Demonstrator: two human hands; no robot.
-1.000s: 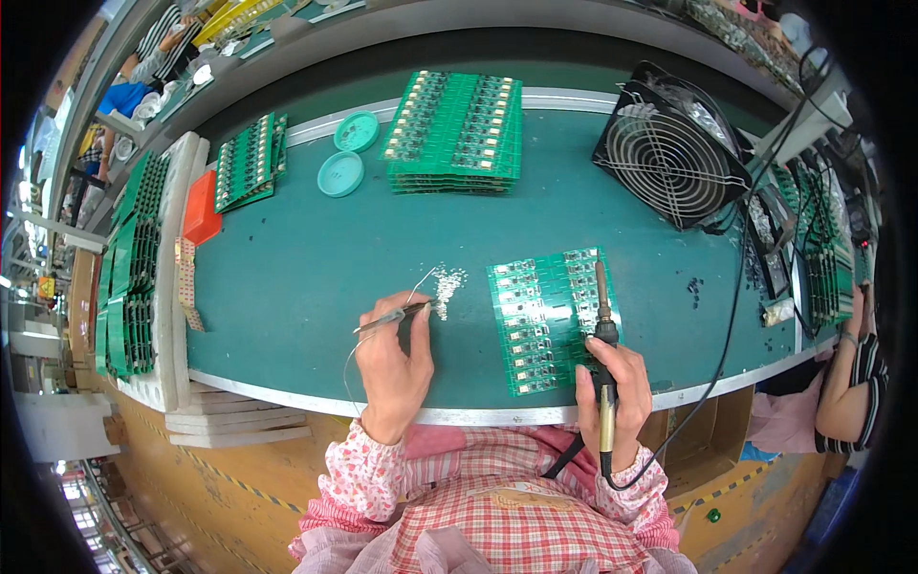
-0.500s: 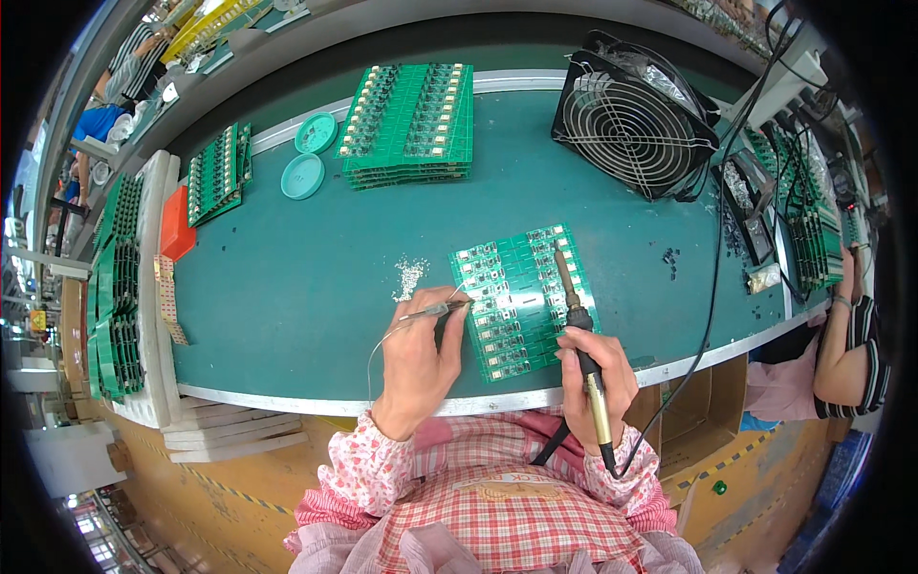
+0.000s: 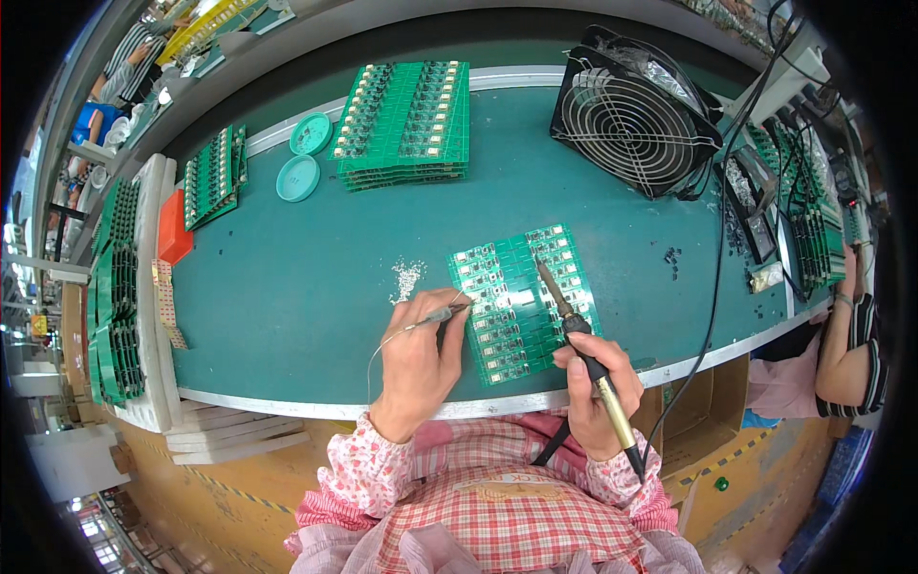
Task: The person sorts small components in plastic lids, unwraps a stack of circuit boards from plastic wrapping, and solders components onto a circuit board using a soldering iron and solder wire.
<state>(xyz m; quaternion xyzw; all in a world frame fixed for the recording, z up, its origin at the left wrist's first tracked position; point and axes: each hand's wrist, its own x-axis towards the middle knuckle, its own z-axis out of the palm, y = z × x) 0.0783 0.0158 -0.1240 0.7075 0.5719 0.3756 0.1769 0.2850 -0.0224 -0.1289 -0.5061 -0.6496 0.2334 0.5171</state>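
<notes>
A green circuit board [image 3: 517, 298] lies slightly turned on the bench, with rows of small white and black components. My right hand [image 3: 605, 402] is closed around a soldering iron [image 3: 577, 330]; the tip is over the board's right-hand rows, and I cannot tell whether it touches. At the board's left edge, my left hand [image 3: 413, 364] grips tweezers [image 3: 438, 317] between thumb and fingers. A thin solder wire [image 3: 371, 362] curves down from that hand. What the tweezer tips hold is too small to make out. Loose white components [image 3: 407, 278] lie just beyond my left hand.
Stacked circuit boards [image 3: 402, 124] stand at the back, beside two round teal dishes [image 3: 298, 179]. A black fan [image 3: 636, 124] is at the back right. An orange box [image 3: 175, 228] and more boards [image 3: 118, 287] line the left. The iron's cable [image 3: 695, 368] loops along the right.
The soldering iron's tip has shifted left and slightly nearer on the board, and its handle leans more to the right. My left hand stays nearly in place with the tweezers.
</notes>
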